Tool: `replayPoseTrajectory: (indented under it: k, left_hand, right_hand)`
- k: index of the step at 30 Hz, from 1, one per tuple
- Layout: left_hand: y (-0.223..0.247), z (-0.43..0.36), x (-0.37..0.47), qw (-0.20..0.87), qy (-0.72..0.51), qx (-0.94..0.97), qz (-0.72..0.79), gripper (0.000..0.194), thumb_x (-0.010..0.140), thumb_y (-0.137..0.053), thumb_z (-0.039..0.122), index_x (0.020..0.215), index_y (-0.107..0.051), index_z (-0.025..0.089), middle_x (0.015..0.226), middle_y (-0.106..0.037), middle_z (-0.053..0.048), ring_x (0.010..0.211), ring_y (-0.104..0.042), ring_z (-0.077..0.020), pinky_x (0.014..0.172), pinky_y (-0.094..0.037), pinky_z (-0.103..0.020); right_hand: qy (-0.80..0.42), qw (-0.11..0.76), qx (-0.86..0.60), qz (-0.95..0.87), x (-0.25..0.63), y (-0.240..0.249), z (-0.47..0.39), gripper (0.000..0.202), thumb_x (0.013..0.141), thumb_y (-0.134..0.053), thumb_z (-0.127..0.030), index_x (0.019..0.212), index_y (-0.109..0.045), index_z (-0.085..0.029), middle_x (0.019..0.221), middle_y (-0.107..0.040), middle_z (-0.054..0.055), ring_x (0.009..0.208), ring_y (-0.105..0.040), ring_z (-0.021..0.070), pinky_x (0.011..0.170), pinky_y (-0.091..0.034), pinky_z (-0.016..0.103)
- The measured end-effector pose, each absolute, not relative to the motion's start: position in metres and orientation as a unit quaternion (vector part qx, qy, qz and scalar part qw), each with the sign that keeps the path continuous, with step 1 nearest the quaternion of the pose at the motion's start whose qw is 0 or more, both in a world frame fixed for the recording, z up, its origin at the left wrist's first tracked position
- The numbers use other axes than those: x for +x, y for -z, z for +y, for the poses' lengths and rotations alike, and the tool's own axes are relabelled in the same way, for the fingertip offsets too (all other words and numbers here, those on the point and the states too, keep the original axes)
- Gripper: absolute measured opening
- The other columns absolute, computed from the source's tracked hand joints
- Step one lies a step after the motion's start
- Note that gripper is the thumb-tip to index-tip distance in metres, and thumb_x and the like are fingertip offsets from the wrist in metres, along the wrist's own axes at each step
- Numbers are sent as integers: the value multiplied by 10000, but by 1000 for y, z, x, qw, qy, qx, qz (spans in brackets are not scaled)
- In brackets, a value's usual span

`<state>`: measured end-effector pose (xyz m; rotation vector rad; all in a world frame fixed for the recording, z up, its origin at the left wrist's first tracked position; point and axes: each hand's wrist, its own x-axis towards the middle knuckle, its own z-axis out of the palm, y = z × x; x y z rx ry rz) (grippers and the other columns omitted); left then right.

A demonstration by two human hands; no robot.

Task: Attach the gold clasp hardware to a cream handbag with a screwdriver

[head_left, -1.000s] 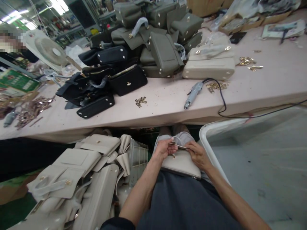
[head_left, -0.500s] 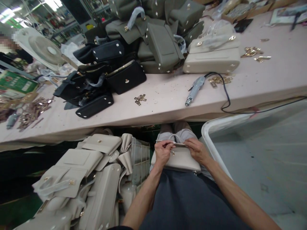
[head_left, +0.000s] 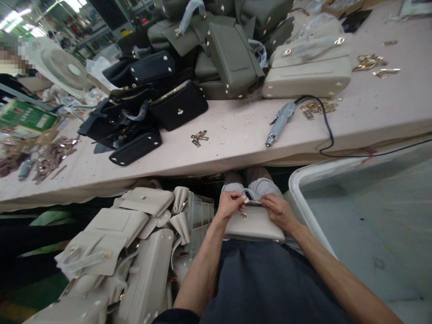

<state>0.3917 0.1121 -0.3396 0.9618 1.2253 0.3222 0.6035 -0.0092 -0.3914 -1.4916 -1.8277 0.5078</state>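
Note:
A cream handbag (head_left: 256,225) lies across my lap, with a small gold fitting (head_left: 245,216) on its front. At its far upper edge, my left hand (head_left: 231,205) is closed in a pinch on a small whitish piece (head_left: 246,200), too small to identify. My right hand (head_left: 277,210) grips the right part of that same edge between thumb and fingers. Just beyond the fingers, a pale handle loop rests against my knees.
Cream handbags (head_left: 111,225) are heaped at my left beside a clear crate (head_left: 201,213). A large white tub (head_left: 303,180) stands at right. The table (head_left: 232,144) holds black bags (head_left: 178,105), olive bags (head_left: 232,58), an electric screwdriver (head_left: 281,122) with its cord, and gold hardware (head_left: 200,138).
My left hand has shifted slightly and its pinch now shows the whitish piece above the bag's edge. My right hand keeps its grip. The view has turned a little.

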Motion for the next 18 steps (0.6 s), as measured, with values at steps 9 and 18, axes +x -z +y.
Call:
replayPoseTrajectory:
  k: [9, 18]
  left_hand:
    - [333, 100, 392, 660, -184, 492, 537, 227, 669, -860, 219, 865, -875, 104, 725, -771, -70, 632, -594, -142, 592, -504, -279]
    - [322, 81, 394, 566, -260, 573, 533, 49, 755, -769, 117, 741, -779, 163, 972, -710, -95, 926, -676, -211, 685, -510, -273]
  right_hand:
    - [-208, 340, -592, -700, 607, 396, -10, 345, 1015, -454, -62, 1173, -739, -176, 1082, -730, 115, 1030, -646, 255, 889, -569, 442]
    - [-214, 349, -587, -699, 605, 397, -8, 317, 1036, -461, -75, 1192, -715, -179, 1072, -722, 101, 1029, -637, 247, 903, -559, 429]
